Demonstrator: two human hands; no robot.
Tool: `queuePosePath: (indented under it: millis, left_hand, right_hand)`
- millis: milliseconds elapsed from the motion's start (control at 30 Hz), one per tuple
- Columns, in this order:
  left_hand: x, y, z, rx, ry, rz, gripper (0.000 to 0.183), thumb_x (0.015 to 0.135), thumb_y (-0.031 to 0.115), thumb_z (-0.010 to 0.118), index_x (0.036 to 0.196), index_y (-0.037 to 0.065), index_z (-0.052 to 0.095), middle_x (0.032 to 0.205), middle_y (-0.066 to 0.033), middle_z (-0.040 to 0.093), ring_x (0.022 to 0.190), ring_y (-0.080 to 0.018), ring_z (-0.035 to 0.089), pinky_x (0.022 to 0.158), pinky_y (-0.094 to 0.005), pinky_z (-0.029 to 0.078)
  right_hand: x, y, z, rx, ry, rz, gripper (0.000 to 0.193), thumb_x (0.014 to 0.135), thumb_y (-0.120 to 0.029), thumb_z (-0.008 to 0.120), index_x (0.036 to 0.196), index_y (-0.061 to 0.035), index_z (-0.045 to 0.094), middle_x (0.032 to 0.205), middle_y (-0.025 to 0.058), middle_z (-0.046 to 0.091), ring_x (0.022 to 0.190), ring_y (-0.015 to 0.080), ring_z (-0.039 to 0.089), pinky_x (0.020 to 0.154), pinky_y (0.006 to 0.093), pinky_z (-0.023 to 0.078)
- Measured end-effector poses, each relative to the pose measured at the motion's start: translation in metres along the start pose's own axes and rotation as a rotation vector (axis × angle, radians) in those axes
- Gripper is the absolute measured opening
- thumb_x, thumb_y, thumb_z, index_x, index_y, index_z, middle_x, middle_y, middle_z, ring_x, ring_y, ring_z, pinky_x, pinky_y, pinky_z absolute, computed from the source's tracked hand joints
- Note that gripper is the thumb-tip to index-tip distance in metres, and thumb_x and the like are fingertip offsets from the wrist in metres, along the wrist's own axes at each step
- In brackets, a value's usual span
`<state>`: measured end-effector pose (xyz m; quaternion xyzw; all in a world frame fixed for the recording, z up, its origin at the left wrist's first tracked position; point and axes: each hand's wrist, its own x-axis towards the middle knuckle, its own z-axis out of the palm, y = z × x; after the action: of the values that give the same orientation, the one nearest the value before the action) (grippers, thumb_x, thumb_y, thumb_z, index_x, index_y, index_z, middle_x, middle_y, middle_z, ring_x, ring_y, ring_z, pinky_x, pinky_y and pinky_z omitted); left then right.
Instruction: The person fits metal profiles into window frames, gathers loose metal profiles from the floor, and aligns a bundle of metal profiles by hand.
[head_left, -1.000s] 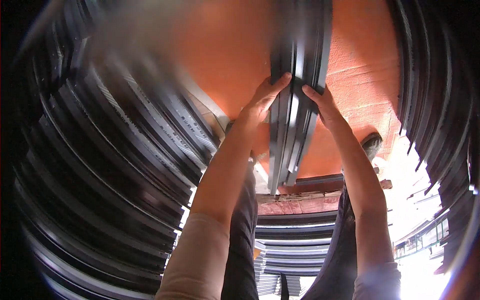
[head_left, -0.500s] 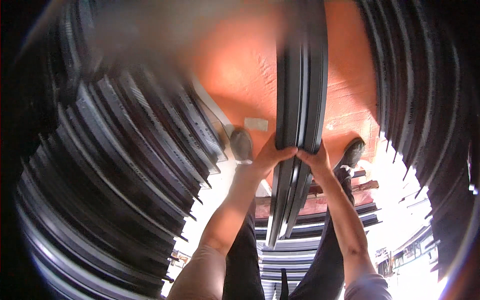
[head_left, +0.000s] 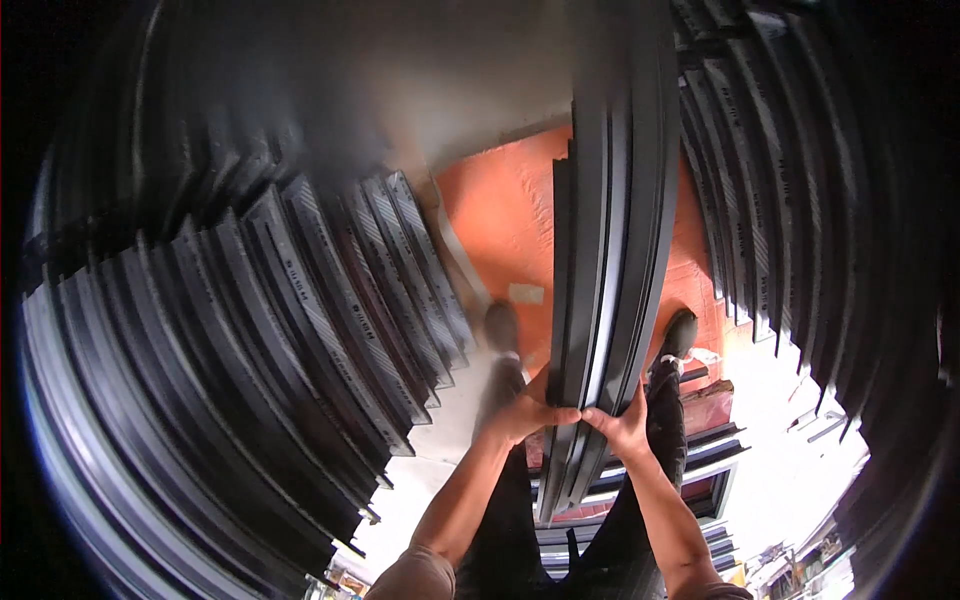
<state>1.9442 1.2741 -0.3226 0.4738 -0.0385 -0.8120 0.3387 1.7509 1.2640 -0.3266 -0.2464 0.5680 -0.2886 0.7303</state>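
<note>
On the far left, a stack [head_left: 300, 340] of long dark bars fans out, their ends toward the person's legs. Next comes the left shoe [head_left: 502, 326], planted beside a pale card [head_left: 526, 293] on the orange floor [head_left: 495, 215]. The left hand [head_left: 522, 418] is clamped on the left edge of the bundle [head_left: 612, 270], its thumb laid across the top. The bundle, dark bars side by side, is in front of the person, between the two hands and above the gap between the legs. Its long axis runs away from the body, leaning slightly right, and most of its length lies beyond the fingers; only a short end reaches back toward the person. The upper view is blurred, so where the far end stops cannot be told. The right hand [head_left: 624, 428] grips the opposite edge, thumb tip almost meeting the left one; neither hand is clearly nearer. Farther right are the right shoe [head_left: 681, 334] and a second stack [head_left: 775, 200] of dark bars.
</note>
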Motion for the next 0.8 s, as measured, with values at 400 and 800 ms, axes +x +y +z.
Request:
queuePosePath:
  millis: [400,800]
  left_hand:
    - [-0.095,0.021,0.045,0.269,-0.202,0.129,0.127,0.059,0.032,0.097,0.158,0.003,0.023,0.150,-0.0090,0.042,0.142,-0.0206,0.035,0.118,-0.0380,0.028]
    - [-0.183,0.107,0.129,0.296,-0.102,0.147,0.096,0.046,0.020,0.099,0.132,0.004,0.060,0.123,-0.0060,0.065,0.118,-0.0227,0.058,0.103,-0.0392,0.046]
  right_hand:
    - [-0.118,-0.061,0.026,-0.203,0.029,-0.328,0.100,0.069,-0.027,0.096,0.144,0.0029,0.037,0.127,0.0144,0.061,0.117,0.0241,0.059,0.103,0.0392,0.047]
    - [-0.194,-0.180,0.048,-0.426,0.192,-0.724,0.103,0.068,-0.047,0.091,0.142,0.0048,0.041,0.131,0.0256,0.057,0.119,0.0401,0.059,0.099,0.0490,0.049]
